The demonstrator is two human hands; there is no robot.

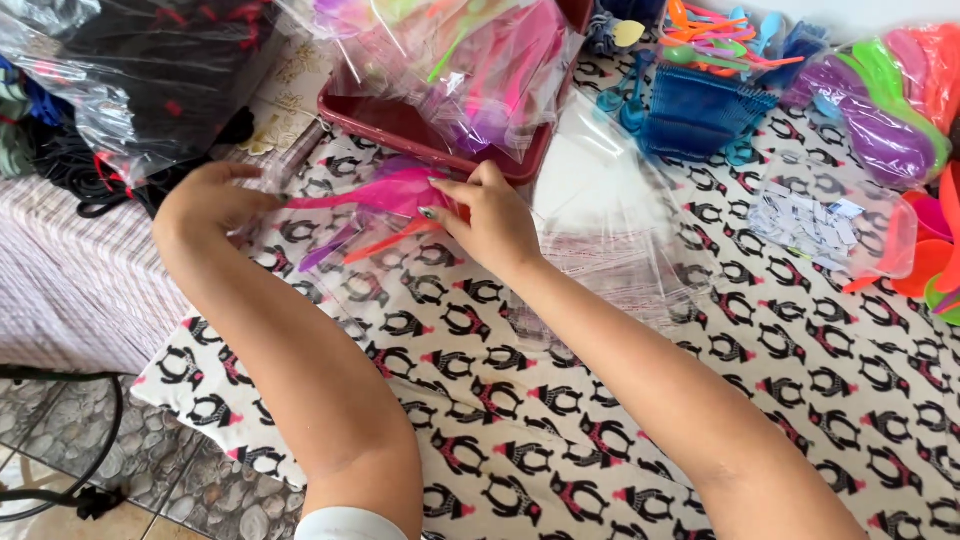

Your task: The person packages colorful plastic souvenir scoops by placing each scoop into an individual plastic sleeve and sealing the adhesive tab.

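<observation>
Nearest the camera, two bare forearms reach out over a white cloth printed with black penguins (520, 440) that covers the table. The left hand (205, 205) lies at the left edge of the cloth, palm down and fingers bent, pressing on the end of a clear plastic bag (330, 235); whether the fingers actually pinch the film cannot be told from here. The right hand (490, 220) rests just beside it, fingers drawn together with the tips clamped on the bag's other end, where a pink plastic spoon (385, 192) lies inside. A purple utensil (328, 248) and an orange one (385, 240) sit slanted just beneath the spoon, between the two hands. To the right of the right hand, a loose stack of empty clear bags (620, 250) spreads over the cloth. Just past the hands stands a dark red tray (400, 130) heaped with filled packets of bright cutlery (470, 60). Further right are a blue plastic basket (695, 115), a clear bag of small white slips (810, 215), and purple and green spoons (885, 110) at the far right edge. At far left, a large bag of dark items (130, 70) rests on a striped cloth (70, 270).
</observation>
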